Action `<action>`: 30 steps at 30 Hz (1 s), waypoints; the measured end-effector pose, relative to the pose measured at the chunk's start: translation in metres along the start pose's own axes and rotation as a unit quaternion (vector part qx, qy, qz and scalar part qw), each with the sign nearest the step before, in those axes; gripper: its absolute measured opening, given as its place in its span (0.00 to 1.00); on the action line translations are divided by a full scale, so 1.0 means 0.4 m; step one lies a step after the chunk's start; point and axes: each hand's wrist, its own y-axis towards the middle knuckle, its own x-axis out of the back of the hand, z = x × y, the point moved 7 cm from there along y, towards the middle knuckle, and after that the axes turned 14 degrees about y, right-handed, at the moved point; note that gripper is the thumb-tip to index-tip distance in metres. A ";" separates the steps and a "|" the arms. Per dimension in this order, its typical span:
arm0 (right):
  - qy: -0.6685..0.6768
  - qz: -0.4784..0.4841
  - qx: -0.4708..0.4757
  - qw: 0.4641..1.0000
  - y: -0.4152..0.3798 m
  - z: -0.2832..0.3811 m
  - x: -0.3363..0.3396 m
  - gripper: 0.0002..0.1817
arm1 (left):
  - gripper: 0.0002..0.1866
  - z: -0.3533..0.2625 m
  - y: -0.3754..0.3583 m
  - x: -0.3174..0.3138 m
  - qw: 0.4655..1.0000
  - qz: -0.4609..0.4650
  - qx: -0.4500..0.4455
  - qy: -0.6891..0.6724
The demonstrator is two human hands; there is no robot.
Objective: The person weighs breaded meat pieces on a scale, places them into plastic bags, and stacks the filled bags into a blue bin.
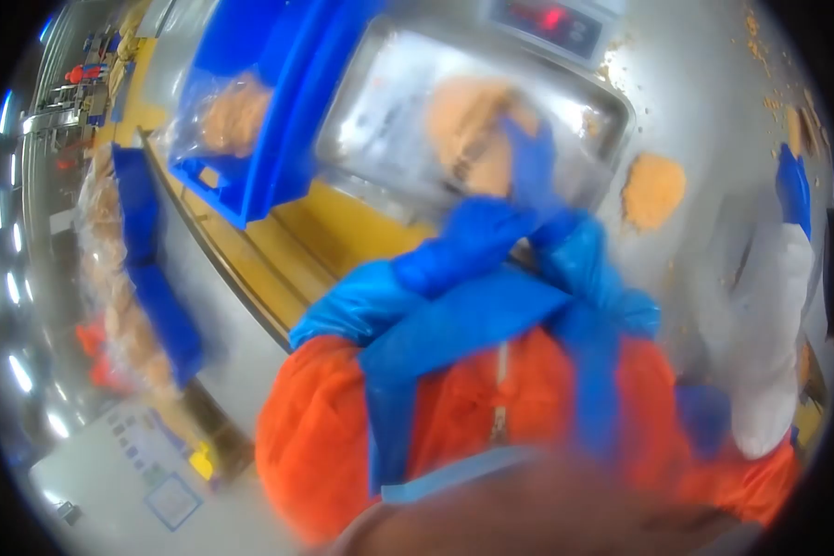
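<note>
A metal tray [357, 120] holds an orange-tan food mass [473, 116], blurred, with dark marks and what looks like clear plastic around it. My left hand [482, 230], in a blue glove, is closed at the near end of the mass; what it grips is hidden. My right hand [531, 167], also blue-gloved, reaches up against the right side of the mass. Motion smears its fingers, so their grip is unclear. The two hands are close together near the tray's front edge.
A blue crate [292, 130] with bagged food [236, 116] stands left of the tray. A scale display [551, 20] is behind it. Orange crumbs form a pile [654, 190] on the metal table [686, 111]. Another person's white sleeve [774, 324] and blue glove [792, 190] are at right.
</note>
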 end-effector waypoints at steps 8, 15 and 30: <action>0.116 -0.234 0.039 0.964 0.311 0.144 0.237 0.25 | 0.04 -0.187 0.292 0.250 0.931 -0.141 -0.322 0.097; -0.007 -0.190 0.056 0.980 0.659 0.272 0.320 0.22 | 0.16 -0.042 0.671 0.316 0.948 -0.168 -0.213 0.168; -0.164 -0.052 -0.055 0.984 0.523 0.179 0.564 0.29 | 0.40 0.075 0.591 0.267 0.996 -0.061 0.039 -0.048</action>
